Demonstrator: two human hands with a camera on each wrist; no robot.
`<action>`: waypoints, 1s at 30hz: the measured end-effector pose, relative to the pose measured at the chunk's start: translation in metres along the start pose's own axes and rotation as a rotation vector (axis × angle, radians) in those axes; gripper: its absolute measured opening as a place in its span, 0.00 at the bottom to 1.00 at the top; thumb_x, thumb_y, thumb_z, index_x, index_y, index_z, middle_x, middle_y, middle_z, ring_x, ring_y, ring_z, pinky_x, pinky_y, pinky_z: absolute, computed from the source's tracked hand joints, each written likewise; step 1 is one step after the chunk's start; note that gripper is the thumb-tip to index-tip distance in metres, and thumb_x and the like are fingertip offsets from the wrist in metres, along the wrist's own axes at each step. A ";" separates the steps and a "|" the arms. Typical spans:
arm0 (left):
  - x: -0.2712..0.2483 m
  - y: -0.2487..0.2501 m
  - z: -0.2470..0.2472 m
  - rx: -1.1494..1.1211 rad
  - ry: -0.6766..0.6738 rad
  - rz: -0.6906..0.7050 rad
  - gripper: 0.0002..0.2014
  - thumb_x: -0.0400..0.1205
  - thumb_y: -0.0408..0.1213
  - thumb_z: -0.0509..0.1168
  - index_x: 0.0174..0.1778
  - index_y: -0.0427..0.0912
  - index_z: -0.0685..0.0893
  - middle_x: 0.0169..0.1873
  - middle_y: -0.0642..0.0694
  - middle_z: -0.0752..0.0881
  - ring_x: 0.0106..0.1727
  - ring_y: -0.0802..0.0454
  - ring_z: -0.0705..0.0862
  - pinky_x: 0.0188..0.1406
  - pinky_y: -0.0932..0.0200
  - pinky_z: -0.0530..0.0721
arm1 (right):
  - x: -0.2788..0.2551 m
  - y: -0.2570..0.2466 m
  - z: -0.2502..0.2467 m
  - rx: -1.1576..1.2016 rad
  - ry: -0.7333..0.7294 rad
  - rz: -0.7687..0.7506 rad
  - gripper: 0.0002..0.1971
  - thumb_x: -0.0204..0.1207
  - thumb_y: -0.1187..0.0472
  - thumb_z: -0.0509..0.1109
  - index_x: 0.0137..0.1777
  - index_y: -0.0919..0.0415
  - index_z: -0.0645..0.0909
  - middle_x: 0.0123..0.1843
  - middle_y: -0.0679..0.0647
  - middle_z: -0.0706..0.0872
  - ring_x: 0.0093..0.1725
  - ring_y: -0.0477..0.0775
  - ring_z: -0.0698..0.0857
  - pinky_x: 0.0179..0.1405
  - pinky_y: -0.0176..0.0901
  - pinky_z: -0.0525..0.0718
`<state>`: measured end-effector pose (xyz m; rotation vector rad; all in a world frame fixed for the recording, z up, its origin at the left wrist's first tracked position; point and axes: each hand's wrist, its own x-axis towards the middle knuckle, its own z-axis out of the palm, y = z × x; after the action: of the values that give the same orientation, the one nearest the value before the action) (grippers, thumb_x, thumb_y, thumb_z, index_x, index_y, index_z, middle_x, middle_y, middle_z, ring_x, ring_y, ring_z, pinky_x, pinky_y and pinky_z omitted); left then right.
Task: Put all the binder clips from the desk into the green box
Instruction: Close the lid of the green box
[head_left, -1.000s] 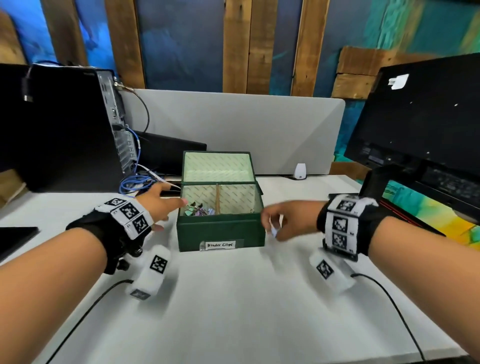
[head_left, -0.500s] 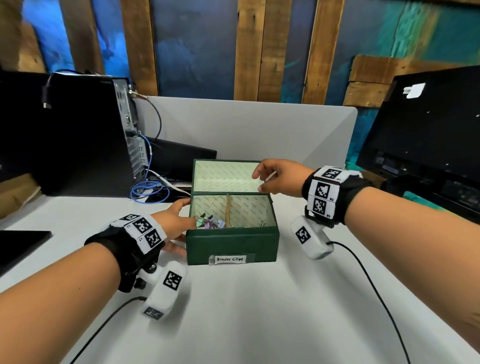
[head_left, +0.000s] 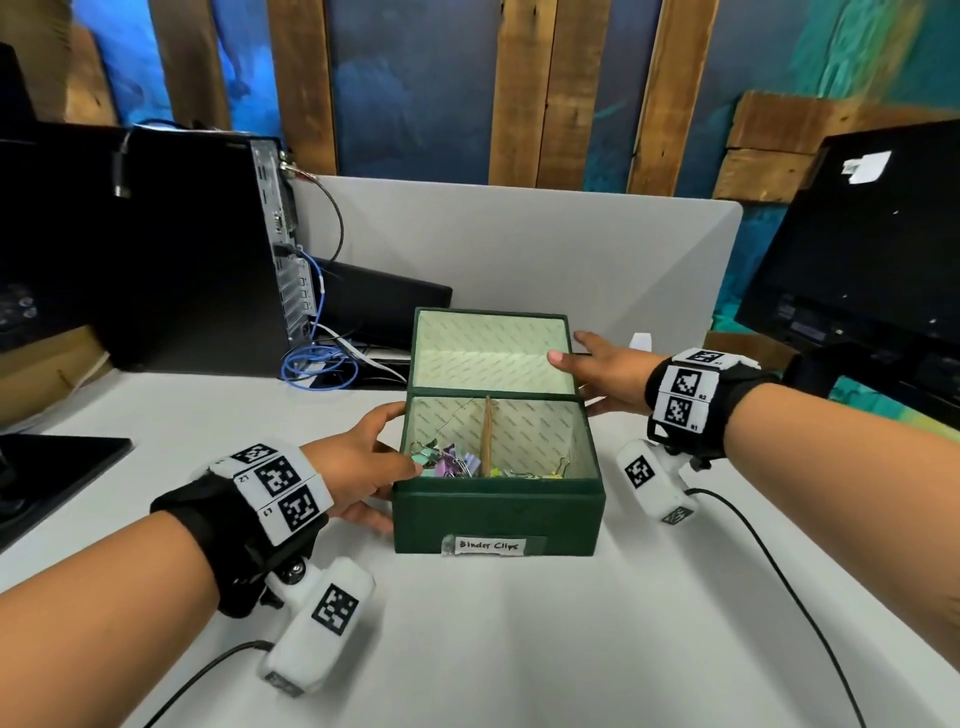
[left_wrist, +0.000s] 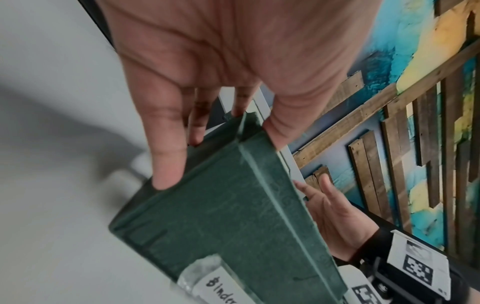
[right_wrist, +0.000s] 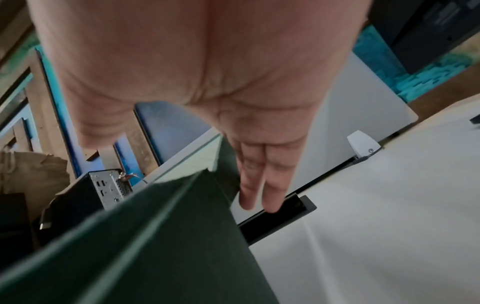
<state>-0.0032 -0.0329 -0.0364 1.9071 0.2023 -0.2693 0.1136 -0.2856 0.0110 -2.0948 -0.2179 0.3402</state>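
Note:
The green box (head_left: 498, 514), labelled "Binder Clips", stands open on the white desk (head_left: 519, 649), its lid (head_left: 488, 348) hinged back and upright. Several pastel binder clips (head_left: 447, 462) lie in the left compartment and a few more clips (head_left: 535, 472) in the right, split by a wooden divider (head_left: 488, 436). My left hand (head_left: 389, 467) rests straight-fingered against the box's left wall (left_wrist: 233, 216), thumb at the rim. My right hand (head_left: 576, 358) pinches the lid's right edge, thumb inside, fingers (right_wrist: 259, 185) along the outer face.
A black computer tower (head_left: 197, 249) with blue cables (head_left: 317, 364) stands back left. A grey partition (head_left: 519, 244) runs behind the box and a dark monitor (head_left: 872, 249) stands at the right. A black flat object (head_left: 52, 467) lies at the left edge.
My right hand went from the desk beside the box's front right corner up to the lid, then slid down its right edge. The left hand stayed at the box's left side.

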 end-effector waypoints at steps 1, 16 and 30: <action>-0.002 -0.001 0.000 -0.009 -0.003 0.008 0.31 0.80 0.31 0.64 0.74 0.62 0.61 0.53 0.40 0.83 0.44 0.44 0.87 0.43 0.43 0.90 | 0.001 -0.002 -0.001 0.043 0.030 -0.017 0.47 0.71 0.38 0.67 0.83 0.47 0.44 0.75 0.63 0.73 0.66 0.66 0.80 0.67 0.60 0.80; -0.017 0.020 -0.002 -0.279 0.174 0.123 0.26 0.80 0.64 0.38 0.72 0.64 0.63 0.65 0.47 0.74 0.63 0.46 0.76 0.53 0.36 0.78 | -0.074 -0.004 0.000 -0.234 0.044 -0.455 0.18 0.73 0.59 0.74 0.60 0.48 0.75 0.54 0.46 0.81 0.50 0.38 0.81 0.49 0.21 0.80; 0.039 0.029 0.008 -0.231 0.054 0.111 0.17 0.79 0.43 0.64 0.61 0.67 0.71 0.53 0.56 0.79 0.51 0.49 0.80 0.58 0.33 0.81 | -0.046 0.030 0.004 -0.364 0.130 -0.540 0.26 0.60 0.55 0.83 0.55 0.35 0.79 0.57 0.41 0.78 0.61 0.44 0.79 0.54 0.28 0.76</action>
<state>0.0413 -0.0502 -0.0238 1.6907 0.1557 -0.1146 0.0697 -0.3113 -0.0096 -2.2952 -0.7965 -0.1736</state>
